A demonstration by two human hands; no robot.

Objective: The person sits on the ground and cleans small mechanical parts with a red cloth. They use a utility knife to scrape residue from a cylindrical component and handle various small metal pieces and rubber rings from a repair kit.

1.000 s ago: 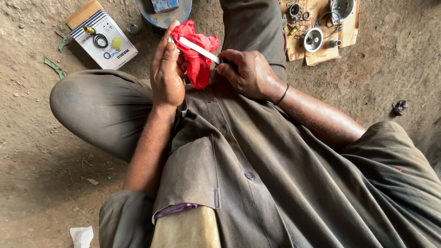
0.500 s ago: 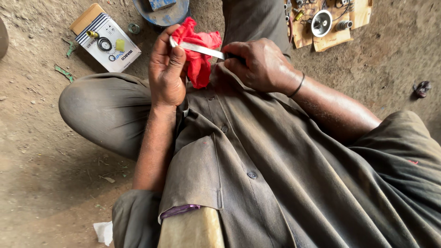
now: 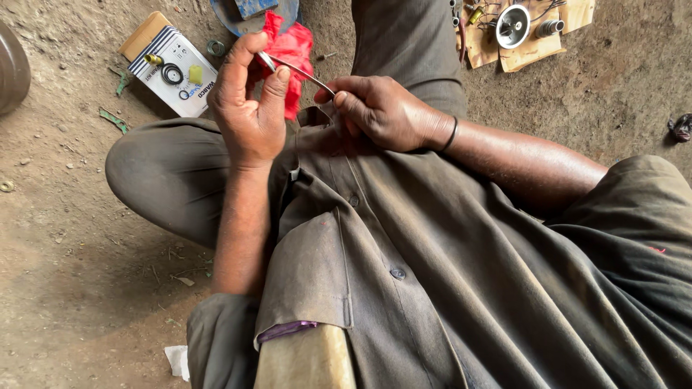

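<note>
Thin curved metal strip (image 3: pixel 299 70), held at both ends, spanning the gap between the two hands just above the chest; bright along its edge, narrow, bowed slightly upward. Red cloth (image 3: pixel 292 45) bunched behind the strip, pinched against the fingers of the left hand (image 3: pixel 249 108) together with the strip's far end; left hand clenched on both, thumb and forefinger closed over the top. Right hand (image 3: pixel 382 112) grasping the near end of the strip between thumb and fingertips, a dark band on its wrist.

By the look of it, wiping in hand: cloth against metal, strip steadied from both ends. Next move probably calls for a firm pinch on one end while cloth slides along the length; care needed with the thin edge against the fingers.

Beyond the left hand, on the dirt floor (image 3: pixel 65 238), a white box (image 3: pixel 173 72) with small rings and a yellow bit on its lid. Beyond the right hand, a piece of cardboard (image 3: pixel 522 50) carrying a round metal part (image 3: pixel 513 25) and small fittings.
</note>
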